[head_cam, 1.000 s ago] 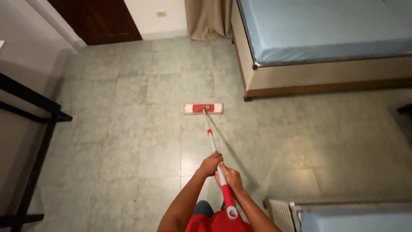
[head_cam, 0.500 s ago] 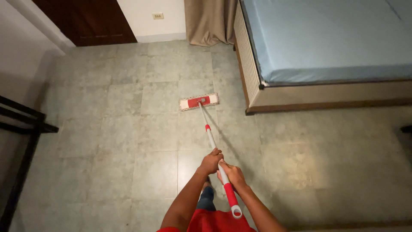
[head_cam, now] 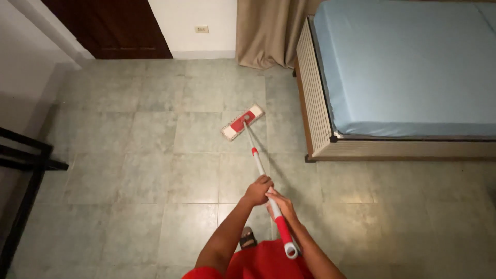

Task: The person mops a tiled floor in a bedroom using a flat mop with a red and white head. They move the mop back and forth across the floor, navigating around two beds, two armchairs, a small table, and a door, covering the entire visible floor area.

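Together, left hand (head_cam: 257,190) and right hand (head_cam: 279,204) grip the flat mop (head_cam: 242,122) handle, its head angled on the tiled floor (head_cam: 129,155) near the bed (head_cam: 403,72).

Both arms reach forward and down from the red-sleeved shoulders, elbows slightly bent, left hand (head_cam: 257,190) curled tight in front, right hand (head_cam: 280,205) wrapped closed just behind and touching it, knuckles up, wrists nearly straight.

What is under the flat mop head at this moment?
The mop head lies flat on the grey-green floor tiles, across a grout line. The patch of tile beneath its pad is covered, so any dirt or wetness there cannot be seen.
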